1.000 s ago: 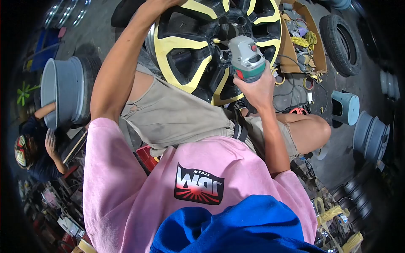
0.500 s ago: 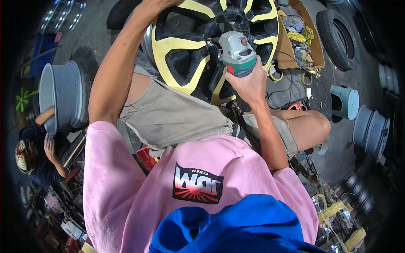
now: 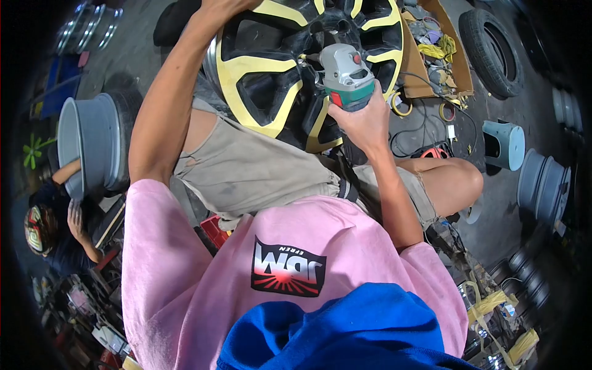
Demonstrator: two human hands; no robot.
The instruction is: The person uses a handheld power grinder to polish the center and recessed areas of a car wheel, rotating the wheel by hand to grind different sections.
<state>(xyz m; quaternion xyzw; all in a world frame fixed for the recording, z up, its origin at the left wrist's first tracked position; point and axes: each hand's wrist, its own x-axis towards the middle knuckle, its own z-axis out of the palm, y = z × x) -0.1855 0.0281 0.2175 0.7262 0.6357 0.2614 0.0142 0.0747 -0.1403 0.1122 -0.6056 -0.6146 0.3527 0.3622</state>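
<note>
In my right hand (image 3: pixel 365 123), the fingers are wrapped round the body of a grey and green angle grinder (image 3: pixel 346 71). Its head is over the alloy wheel (image 3: pixel 262 63), near the hub, and its working end is hard to make out against the dark recesses. The wheel has yellow-faced spokes with black between them and leans in front of my legs. My left hand (image 3: pixel 231 5) is at the wheel's upper left edge, partly cut off by the top of the view, so its fingers are mostly hidden.
A cardboard box (image 3: pixel 425 80) of rags and a tyre (image 3: pixel 491 52) are at the upper right. Tape rolls (image 3: pixel 402 105), a cable and a light-blue stool (image 3: pixel 504 145) lie beyond my knee. At left, another person (image 3: pixel 58 228) works by a grey rim (image 3: pixel 92 142).
The wheel has shifted slightly left in view and turned a little against the grinder. My right hand keeps its hold on the grinder, almost in the same place.
</note>
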